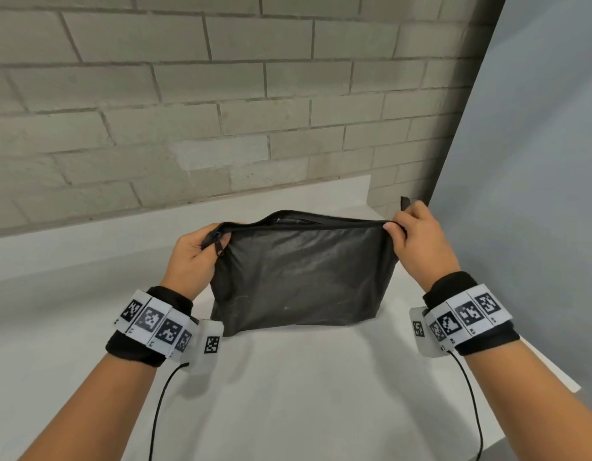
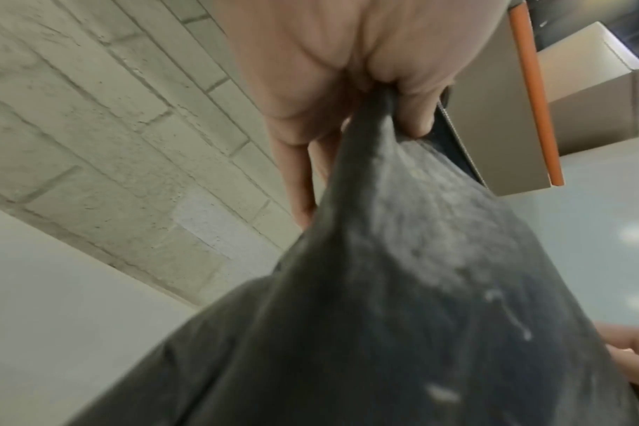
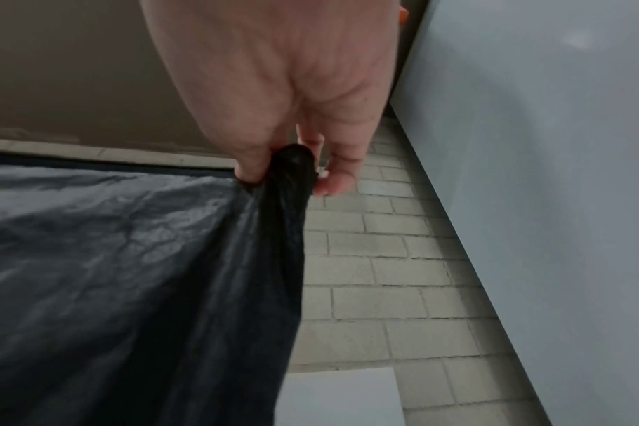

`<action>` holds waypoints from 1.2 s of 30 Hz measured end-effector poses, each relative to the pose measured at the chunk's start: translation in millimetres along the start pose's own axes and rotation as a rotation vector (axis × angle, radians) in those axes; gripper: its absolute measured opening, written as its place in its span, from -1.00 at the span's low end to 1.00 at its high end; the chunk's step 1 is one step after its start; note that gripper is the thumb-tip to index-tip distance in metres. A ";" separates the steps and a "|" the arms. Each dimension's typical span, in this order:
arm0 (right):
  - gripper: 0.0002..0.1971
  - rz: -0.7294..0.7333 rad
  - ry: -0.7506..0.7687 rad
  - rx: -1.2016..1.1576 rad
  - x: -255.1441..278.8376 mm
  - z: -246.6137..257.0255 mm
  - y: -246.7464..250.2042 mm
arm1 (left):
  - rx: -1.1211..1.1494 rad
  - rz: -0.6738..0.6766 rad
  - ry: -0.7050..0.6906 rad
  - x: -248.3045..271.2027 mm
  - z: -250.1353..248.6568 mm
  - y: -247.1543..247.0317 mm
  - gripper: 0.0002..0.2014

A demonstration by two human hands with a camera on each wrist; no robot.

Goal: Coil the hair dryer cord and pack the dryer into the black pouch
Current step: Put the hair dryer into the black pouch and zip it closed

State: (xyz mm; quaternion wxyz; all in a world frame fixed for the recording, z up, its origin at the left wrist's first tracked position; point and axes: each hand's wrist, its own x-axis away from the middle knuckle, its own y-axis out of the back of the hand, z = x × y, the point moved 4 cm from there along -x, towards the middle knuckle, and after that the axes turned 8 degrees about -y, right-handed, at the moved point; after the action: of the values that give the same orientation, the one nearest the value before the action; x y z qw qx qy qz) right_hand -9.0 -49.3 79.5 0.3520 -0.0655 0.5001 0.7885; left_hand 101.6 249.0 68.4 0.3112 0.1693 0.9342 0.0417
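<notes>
- Black pouch (image 1: 301, 271) hung above the white table (image 1: 288, 394), pinched at its top corners by the left hand (image 1: 191, 257) and the right hand (image 1: 417, 241).
- Only the head view showed the zipper pull (image 1: 219, 250) by the left thumb and the checkered wristband tags (image 1: 154, 324), unreadable.
- Only the left wrist view showed an orange-edged, possibly cardboard box (image 2: 507, 121).

Even, soft light — wrist views blur on the black pouch (image 2: 402, 317) below the fingers (image 3: 340, 173); brick lines bow toward edges.
</notes>
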 end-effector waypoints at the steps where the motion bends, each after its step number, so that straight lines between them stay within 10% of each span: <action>1: -0.75 -0.008 -0.008 0.049 -0.4 -0.2 -0.8 | 0.002 -0.018 0.009 -0.4 0.1 -2.7 -0.73; 7: -0.75 -0.128 0.046 0.109 14.1 40.9 -3.5 | 0.022 -0.089 0.036 1.0 2.5 -13.4 -0.77; 16: -0.73 0.341 0.254 -0.337 58.3 164.5 -37.0 | 0.015 0.038 0.000 11.4 -5.7 -27.4 -0.82; 25: -0.77 0.351 0.368 -0.069 58.2 169.0 -41.2 | -0.137 0.128 -0.028 14.2 -3.5 -29.4 -0.76; 32: -0.85 0.405 0.247 -0.383 53.2 159.4 -38.9 | -0.311 0.108 -0.193 21.4 -12.1 -33.4 -0.93; 36: -0.86 0.303 0.229 -0.356 39.4 152.5 -34.0 | -0.252 0.077 -0.218 22.7 -7.7 -29.6 -0.67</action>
State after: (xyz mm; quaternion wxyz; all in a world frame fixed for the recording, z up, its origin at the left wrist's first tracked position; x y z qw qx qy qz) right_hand 20.7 105.8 111.2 0.1537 -0.1396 0.3944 0.8952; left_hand 71.4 229.2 56.3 0.4275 0.1678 0.8752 0.1518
